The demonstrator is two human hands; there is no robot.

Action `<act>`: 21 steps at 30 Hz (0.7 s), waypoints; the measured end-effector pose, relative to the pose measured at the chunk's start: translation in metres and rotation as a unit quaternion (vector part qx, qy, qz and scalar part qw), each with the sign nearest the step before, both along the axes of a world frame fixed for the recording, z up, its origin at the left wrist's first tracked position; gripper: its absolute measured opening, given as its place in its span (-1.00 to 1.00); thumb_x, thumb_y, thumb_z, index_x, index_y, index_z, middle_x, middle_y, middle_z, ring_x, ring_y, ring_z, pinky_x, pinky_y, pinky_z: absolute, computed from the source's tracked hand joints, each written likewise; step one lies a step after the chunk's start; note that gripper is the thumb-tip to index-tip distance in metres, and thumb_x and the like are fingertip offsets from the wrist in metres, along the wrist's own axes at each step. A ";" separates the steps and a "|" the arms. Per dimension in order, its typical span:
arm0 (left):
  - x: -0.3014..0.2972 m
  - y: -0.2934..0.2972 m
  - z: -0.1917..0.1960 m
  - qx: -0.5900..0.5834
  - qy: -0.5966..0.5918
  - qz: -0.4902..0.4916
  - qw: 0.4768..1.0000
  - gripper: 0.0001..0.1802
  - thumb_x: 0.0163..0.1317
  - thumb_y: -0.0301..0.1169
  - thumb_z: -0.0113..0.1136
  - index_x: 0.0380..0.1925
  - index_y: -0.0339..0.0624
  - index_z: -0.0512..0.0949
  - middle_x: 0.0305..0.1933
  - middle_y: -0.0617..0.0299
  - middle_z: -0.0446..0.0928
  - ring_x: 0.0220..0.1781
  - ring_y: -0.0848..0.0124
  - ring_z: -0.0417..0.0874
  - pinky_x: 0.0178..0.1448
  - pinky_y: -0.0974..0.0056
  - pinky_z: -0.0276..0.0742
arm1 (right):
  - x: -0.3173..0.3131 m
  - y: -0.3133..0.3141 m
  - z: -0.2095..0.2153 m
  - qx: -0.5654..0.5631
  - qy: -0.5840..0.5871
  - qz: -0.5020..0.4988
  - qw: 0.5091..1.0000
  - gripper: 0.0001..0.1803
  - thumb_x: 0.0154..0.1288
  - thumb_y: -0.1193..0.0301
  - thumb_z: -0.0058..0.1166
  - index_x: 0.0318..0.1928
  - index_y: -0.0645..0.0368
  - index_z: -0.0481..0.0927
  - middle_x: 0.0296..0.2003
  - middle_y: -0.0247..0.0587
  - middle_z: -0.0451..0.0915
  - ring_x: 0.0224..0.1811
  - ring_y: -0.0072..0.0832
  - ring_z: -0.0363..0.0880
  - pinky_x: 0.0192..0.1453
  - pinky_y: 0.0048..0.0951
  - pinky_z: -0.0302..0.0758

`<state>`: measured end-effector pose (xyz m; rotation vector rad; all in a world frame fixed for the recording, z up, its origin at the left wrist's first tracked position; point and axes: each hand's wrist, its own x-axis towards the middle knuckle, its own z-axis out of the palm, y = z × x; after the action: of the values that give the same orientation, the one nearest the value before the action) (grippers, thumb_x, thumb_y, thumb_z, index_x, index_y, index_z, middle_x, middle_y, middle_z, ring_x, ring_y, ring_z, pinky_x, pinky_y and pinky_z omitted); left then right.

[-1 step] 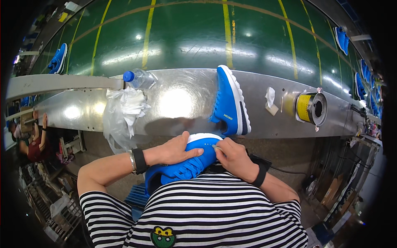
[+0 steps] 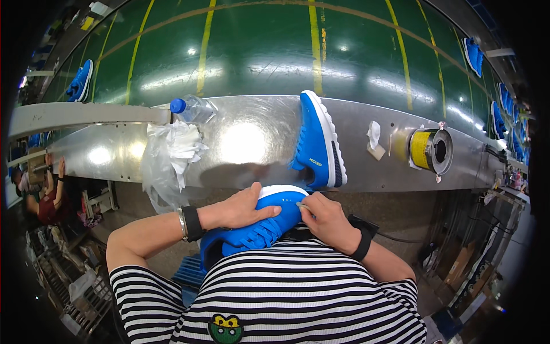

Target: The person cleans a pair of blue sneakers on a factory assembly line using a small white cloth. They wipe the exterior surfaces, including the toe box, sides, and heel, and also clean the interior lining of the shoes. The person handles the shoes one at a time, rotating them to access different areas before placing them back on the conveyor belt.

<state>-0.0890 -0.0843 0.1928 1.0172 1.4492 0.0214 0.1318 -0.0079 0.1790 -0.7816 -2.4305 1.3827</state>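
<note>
Close to my body, a blue sneaker (image 2: 260,230) with a white sole lies tilted, its toe pointing to the upper right. My left hand (image 2: 243,208) grips its forefoot, thumb stretched across the upper and fingers hidden by the sole side. At the toe, my right hand (image 2: 329,221) pinches a small pale piece (image 2: 302,206), too small to identify, against the blue upper. A short row of light dots shows on the toe between both hands. A second blue sneaker (image 2: 314,137) lies on its side on the metal bench just beyond, white sole facing right.
The metal bench (image 2: 246,117) carries a blue-capped plastic bottle (image 2: 197,109), crumpled white tissues in a clear bag (image 2: 177,146), a small pale block (image 2: 376,151) and a yellow-labelled round can (image 2: 423,149). Behind runs a green conveyor belt (image 2: 258,43) with more blue shoes. Another person's arms (image 2: 59,183) show far left.
</note>
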 end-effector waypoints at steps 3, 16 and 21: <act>0.000 0.000 0.001 0.000 0.001 0.000 1.000 -0.20 0.15 0.20 0.05 -0.24 -0.53 0.27 -0.19 -0.41 0.44 -0.09 -0.08 0.54 -0.01 0.08 0.43 | 0.000 -0.001 -0.001 -0.002 0.003 -0.007 1.000 -0.90 0.13 0.57 0.09 -0.32 0.25 0.48 -0.48 -0.10 0.44 -0.50 -0.18 0.49 -0.44 -0.28 0.42; 0.005 -0.011 -0.005 0.009 0.003 0.028 1.000 -0.22 0.16 0.19 0.05 -0.26 -0.52 0.27 -0.23 -0.39 0.45 -0.15 -0.07 0.55 -0.07 0.07 0.45 | -0.003 -0.010 -0.006 0.016 0.003 -0.004 1.000 -0.90 0.12 0.56 0.08 -0.31 0.21 0.48 -0.46 -0.09 0.44 -0.47 -0.14 0.50 -0.41 -0.27 0.44; 0.006 -0.016 -0.005 0.001 0.004 0.049 0.999 -0.19 0.16 0.21 0.03 -0.23 -0.54 0.27 -0.22 -0.41 0.46 -0.14 -0.07 0.56 -0.07 0.08 0.46 | -0.010 -0.002 -0.010 -0.109 0.066 -0.069 0.989 -0.84 0.18 0.48 0.13 -0.22 0.23 0.51 -0.47 -0.26 0.55 -0.52 -0.47 0.48 -0.45 -0.45 0.41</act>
<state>-0.0830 -0.1003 0.1882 0.9486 1.5047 0.0897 0.1214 -0.0098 0.1691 -0.8584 -2.1090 1.6084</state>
